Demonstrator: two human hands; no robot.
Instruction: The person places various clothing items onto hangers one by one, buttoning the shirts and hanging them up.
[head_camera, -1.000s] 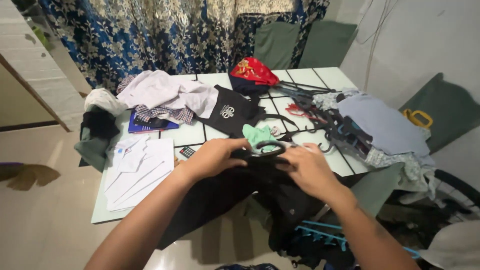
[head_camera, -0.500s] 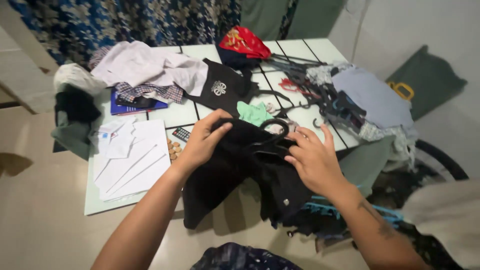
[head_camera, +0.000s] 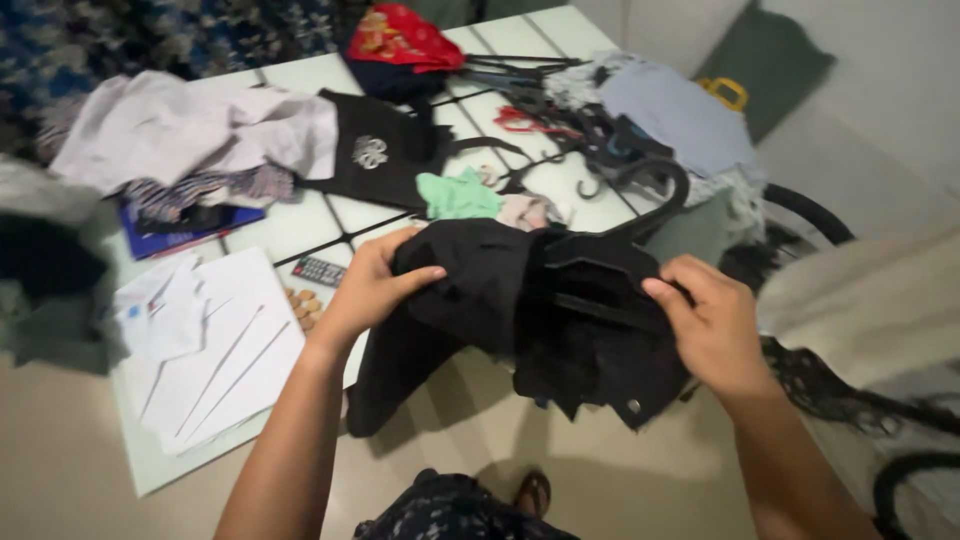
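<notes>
Both gripping: left hand (head_camera: 372, 285) and right hand (head_camera: 712, 325) clutching black garment (head_camera: 520, 310) on black hanger (head_camera: 640, 215). Over table (head_camera: 290, 225) front edge.

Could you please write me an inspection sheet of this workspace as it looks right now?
Surface: white tiled table, mostly covered.
Job's things: black garment on a black hanger, held at the table's near edge.
Clutter: pale shirt, black bag, green cloth, red cloth, white papers, remote, pile of hangers.
Grippers: left hand grips the garment's left side; right hand holds its right side.
Cables: nothing seen.
Surroundings: patterned curtain, pale floor, green cushion.
</notes>
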